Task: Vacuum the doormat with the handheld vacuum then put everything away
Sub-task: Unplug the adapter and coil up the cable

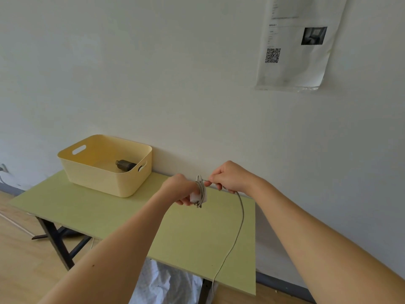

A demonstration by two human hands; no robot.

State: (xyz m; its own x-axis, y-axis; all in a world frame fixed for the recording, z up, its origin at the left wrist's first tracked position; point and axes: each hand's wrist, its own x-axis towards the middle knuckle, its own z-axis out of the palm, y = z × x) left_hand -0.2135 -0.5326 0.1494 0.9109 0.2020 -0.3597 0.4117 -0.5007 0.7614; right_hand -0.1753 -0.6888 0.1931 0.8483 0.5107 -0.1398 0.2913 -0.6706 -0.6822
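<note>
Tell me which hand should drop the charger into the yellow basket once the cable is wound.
Left, probably. The left hand grips the white charger and its coils, and the yellow basket sits on that side. The right hand only pinches the loose cable.

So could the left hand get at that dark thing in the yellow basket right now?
Reach, probably yes: the basket is open-topped, the dark cylinder lies bare inside, nothing between. But the left hand grips the coiled cable, so it isn't free.
</note>
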